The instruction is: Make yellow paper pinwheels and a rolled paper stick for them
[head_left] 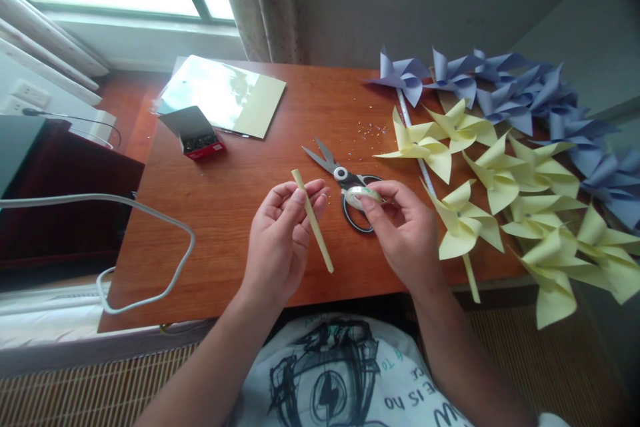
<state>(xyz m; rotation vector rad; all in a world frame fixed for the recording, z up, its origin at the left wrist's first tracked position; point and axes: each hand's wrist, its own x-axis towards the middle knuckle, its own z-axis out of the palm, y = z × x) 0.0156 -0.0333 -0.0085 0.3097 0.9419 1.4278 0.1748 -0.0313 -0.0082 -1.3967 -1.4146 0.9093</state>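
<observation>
While the left hand (283, 233) pinches a thin pale-yellow paper stick (313, 221) betw. thumb and fingertips, the stick runs tilted, top end up-left above the fingers, bottom end down-right over the table edge area. Fingers curled and pressed together round it. Right hand (403, 227) sits just beside, to the right, thumb and forefinger pinching a small roll of clear tape (361, 196); other fingers curled under. Hands are near each other but apart, both over the front-middle of the wooden table (235, 180).

Right behind the tape roll, black-handled scissors (345, 183) lie flat on the table, blades shut, pointing up-left; handles partly hidden by the right hand. Tiny beads or pins (373, 128) scattered further back. To the right: a heap of yellow paper pinwheels (500, 193), some w/ sticks, and behind them blue pinwheels (520, 97) along the far right. Back left: small open red box (197, 135) w/ dark contents, touching a sheet pack in clear wrap (225, 97). A white cable (150, 240) loops off the table's left side.
</observation>
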